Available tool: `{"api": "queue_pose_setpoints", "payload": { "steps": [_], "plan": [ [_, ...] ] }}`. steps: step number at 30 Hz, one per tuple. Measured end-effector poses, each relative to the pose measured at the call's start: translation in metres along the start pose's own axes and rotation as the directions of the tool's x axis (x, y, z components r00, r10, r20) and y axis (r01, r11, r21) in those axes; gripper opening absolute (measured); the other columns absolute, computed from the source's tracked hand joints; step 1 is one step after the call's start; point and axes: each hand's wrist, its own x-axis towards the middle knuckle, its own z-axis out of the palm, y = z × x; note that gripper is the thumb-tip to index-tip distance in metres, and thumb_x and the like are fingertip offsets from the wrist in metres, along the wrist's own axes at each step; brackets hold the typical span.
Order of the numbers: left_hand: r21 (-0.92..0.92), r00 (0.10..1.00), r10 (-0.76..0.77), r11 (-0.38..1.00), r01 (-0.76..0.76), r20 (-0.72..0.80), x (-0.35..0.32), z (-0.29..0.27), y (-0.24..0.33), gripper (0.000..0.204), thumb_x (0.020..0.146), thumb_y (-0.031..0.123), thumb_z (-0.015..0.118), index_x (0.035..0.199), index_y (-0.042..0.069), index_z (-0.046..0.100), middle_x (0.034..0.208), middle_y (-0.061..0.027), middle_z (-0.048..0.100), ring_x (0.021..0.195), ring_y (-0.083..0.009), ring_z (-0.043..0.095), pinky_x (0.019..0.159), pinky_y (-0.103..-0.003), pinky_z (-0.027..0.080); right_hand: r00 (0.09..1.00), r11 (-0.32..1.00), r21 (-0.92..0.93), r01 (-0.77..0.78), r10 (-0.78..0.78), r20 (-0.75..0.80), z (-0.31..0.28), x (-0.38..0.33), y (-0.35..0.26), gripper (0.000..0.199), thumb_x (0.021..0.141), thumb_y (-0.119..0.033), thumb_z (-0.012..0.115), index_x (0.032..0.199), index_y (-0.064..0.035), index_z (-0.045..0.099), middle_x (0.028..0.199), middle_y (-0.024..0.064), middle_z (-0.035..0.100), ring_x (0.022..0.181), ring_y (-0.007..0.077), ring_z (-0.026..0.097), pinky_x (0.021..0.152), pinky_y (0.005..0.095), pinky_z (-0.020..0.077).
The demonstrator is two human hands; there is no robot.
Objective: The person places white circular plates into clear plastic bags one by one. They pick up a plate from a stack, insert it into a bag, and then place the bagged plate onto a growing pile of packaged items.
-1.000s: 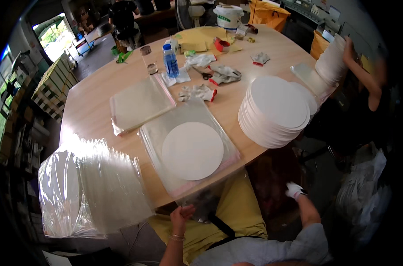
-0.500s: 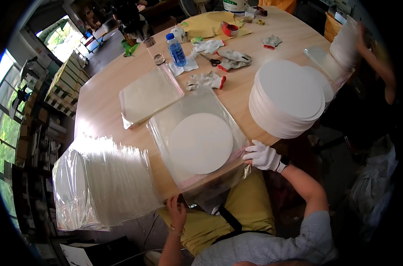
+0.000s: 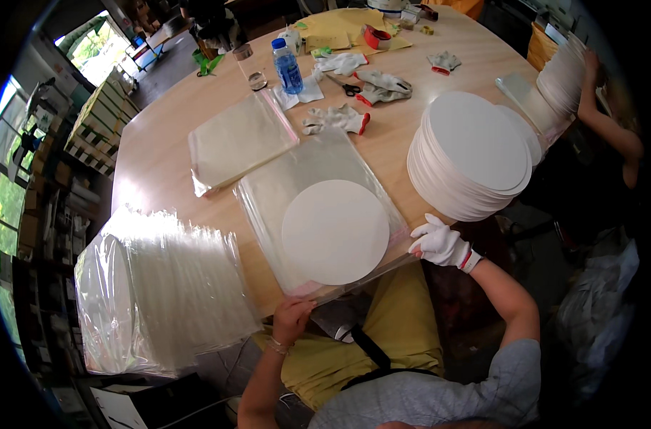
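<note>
- Clear plastic bag (image 3: 318, 207) lies flat at the near edge of the wooden table (image 3: 161, 150), with a white round disc (image 3: 335, 231) inside it, sitting toward the near end.
- The bag's long axis runs from the near edge away across the table, tilted a little to the left; which end is open, I can't tell.
- Left hand (image 3: 292, 318), bare, fingers closed on the bag's near corner, pinching the plastic at the table edge.
- Right hand (image 3: 440, 242), in a white glove, fingers bent and resting on the bag's right edge, just beside the disc; a firm pinch there I cannot tell.
- Right of the bag: a tall stack of white discs (image 3: 476, 154), near the gloved hand but apart from it.
- Left of the bag, beyond its far corner: a flat pile of empty clear bags (image 3: 240, 139), rectangular, pale.
- Left of the bag and nearer: a big glossy heap of bagged discs (image 3: 154, 286), overlapping in a row.
- Beyond the bag: white work gloves (image 3: 334, 118), a blue-tinted water bottle (image 3: 287, 66), scissors (image 3: 347, 87).
</note>
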Motion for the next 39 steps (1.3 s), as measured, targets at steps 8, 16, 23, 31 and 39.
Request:
{"api": "queue_pose_setpoints", "payload": {
  "steps": [8, 16, 23, 31, 39],
  "plan": [
    [0.063, 0.952, -0.224, 0.968, 0.242, -0.210, -0.010, 0.013, 0.012, 0.022, 0.088, 0.012, 0.050, 0.071, 0.006, 0.062, 0.069, -0.0094, 0.061, 0.064, -0.0281, 0.057, 0.062, -0.038, 0.043, 0.964, 0.963, 0.078, -0.258, 0.262, -0.045, 0.008, 0.004, -0.011, 0.013, 0.076, -0.018, 0.058, 0.067, -0.0087, 0.059, 0.072, 0.0073, 0.065, 0.067, 0.0266, 0.061, 0.060, 0.0375, 0.0474],
    [0.138, 0.848, -0.425, 0.864, 0.484, -0.316, -0.008, 0.026, 0.009, 0.027, 0.089, 0.018, 0.052, 0.065, 0.006, 0.056, 0.057, -0.0110, 0.055, 0.054, -0.0301, 0.053, 0.054, -0.039, 0.041, 0.848, 0.859, 0.123, -0.497, 0.510, -0.140, 0.019, 0.021, -0.033, 0.019, 0.082, -0.019, 0.053, 0.065, -0.0085, 0.054, 0.056, 0.0084, 0.059, 0.051, 0.0296, 0.057, 0.054, 0.0404, 0.0461],
    [0.375, 0.832, -0.412, 0.753, 0.541, -0.373, -0.008, 0.032, 0.002, 0.024, 0.087, 0.025, 0.056, 0.070, 0.009, 0.058, 0.053, -0.0123, 0.054, 0.047, -0.0310, 0.054, 0.046, -0.040, 0.042, 0.820, 0.838, -0.084, -0.539, 0.499, -0.278, 0.042, 0.023, -0.027, 0.031, 0.082, -0.032, 0.057, 0.062, -0.0098, 0.049, 0.048, 0.0119, 0.051, 0.046, 0.0322, 0.053, 0.046, 0.0447, 0.0406],
    [0.481, 0.828, -0.446, 0.674, 0.561, -0.340, 0.001, 0.026, 0.012, 0.023, 0.086, 0.029, 0.057, 0.073, 0.011, 0.060, 0.055, -0.0123, 0.057, 0.049, -0.0298, 0.057, 0.046, -0.039, 0.045, 0.828, 0.722, -0.405, -0.561, 0.495, -0.265, 0.040, 0.035, -0.038, 0.029, 0.082, -0.034, 0.055, 0.063, -0.0122, 0.052, 0.048, 0.0110, 0.052, 0.045, 0.0304, 0.055, 0.046, 0.0455, 0.0406],
    [0.308, 0.767, -0.509, 0.713, 0.630, -0.391, -0.010, 0.007, 0.016, 0.021, 0.083, 0.028, 0.062, 0.077, 0.009, 0.060, 0.063, -0.0094, 0.060, 0.058, -0.0284, 0.059, 0.054, -0.038, 0.047, 0.817, 0.729, -0.370, -0.576, 0.532, -0.225, 0.053, 0.028, -0.023, 0.029, 0.080, -0.036, 0.053, 0.072, -0.0090, 0.057, 0.053, 0.0131, 0.056, 0.049, 0.0335, 0.057, 0.048, 0.0489, 0.0411]
  ]
}}
